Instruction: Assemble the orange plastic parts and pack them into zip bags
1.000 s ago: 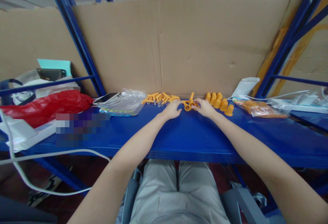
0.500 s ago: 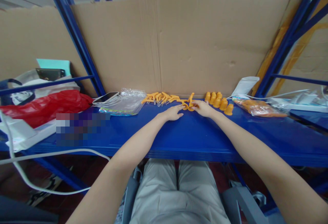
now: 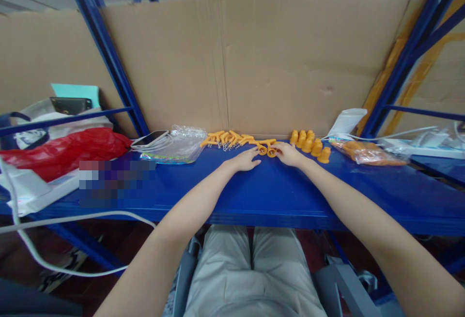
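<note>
At the blue shelf (image 3: 272,196), I am bracketing two orange cup-ended pieces (image 3: 271,152), mouths facing me, between my spaced-apart left hand (image 3: 244,160) and right hand (image 3: 289,154); whether fingers are gripping, I cannot tell. Light, even fingertip pressure should be serving best.

From my remote feed I see a pair of loose, pale grey cloth trousers (image 3: 221,264) at six o'clock, the matt fabric wrinkled into soft folds toward the lap and smoother over the knees. At the very bottom edge I make out slightly darker grey cloth, too blurred to tell which garment. The bare left forearm (image 3: 181,225), toward seven o'clock, and the bare right forearm (image 3: 356,215), toward four, both taper to slim wrists.
</note>
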`<action>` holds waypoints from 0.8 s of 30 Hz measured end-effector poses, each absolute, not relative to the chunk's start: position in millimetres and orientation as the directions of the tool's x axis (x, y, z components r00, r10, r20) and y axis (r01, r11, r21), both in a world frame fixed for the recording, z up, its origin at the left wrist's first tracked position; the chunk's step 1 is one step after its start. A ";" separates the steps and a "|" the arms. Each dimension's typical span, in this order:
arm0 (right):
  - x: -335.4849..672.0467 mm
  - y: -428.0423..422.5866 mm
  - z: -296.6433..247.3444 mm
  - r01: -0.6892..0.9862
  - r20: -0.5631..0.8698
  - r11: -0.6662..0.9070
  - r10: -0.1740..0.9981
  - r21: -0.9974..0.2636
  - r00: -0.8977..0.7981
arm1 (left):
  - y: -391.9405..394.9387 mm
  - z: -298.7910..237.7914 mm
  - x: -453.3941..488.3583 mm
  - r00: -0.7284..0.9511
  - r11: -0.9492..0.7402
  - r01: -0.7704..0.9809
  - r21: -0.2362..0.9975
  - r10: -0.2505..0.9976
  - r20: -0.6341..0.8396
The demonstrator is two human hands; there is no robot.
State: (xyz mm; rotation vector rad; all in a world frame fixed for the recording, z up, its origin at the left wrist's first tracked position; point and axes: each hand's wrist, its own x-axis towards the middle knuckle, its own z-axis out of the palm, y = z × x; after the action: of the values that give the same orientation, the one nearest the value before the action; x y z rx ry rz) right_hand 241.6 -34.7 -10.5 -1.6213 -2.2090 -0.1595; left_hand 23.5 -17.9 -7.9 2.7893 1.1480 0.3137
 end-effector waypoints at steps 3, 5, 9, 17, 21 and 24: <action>241.0 -35.3 -10.0 0.943 0.373 0.305 0.897 -0.133 -0.237 | -18.9 -8.7 25.1 0.685 -0.699 0.693 0.178 0.715 0.140; 240.8 -35.1 -9.6 0.941 0.380 0.306 0.895 -0.143 -0.234 | -18.8 -10.8 26.9 0.678 -0.694 0.697 0.180 0.720 0.149; 241.1 -34.1 -8.3 0.919 0.413 0.345 0.878 -0.192 -0.243 | -15.1 -17.1 30.8 0.683 -0.707 0.689 0.158 0.707 0.182; 238.1 -38.8 -4.3 0.922 0.461 0.322 0.866 -0.217 -0.194 | -14.3 -14.1 30.6 0.664 -0.704 0.702 0.110 0.702 0.258; 236.2 -41.9 -3.4 0.927 0.482 0.319 0.855 -0.195 -0.192 | -18.7 -8.5 29.3 0.669 -0.718 0.684 0.130 0.689 0.279; 234.8 -44.3 -2.0 0.927 0.470 0.327 0.858 -0.186 -0.208 | -21.0 -6.6 29.5 0.662 -0.710 0.692 0.135 0.697 0.275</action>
State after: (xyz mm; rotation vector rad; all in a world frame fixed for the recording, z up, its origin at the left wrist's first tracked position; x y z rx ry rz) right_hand 234.8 -44.3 -2.0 -1.5664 -2.1050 -0.1844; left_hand 29.5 -21.0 -6.6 2.8464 1.1896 0.4838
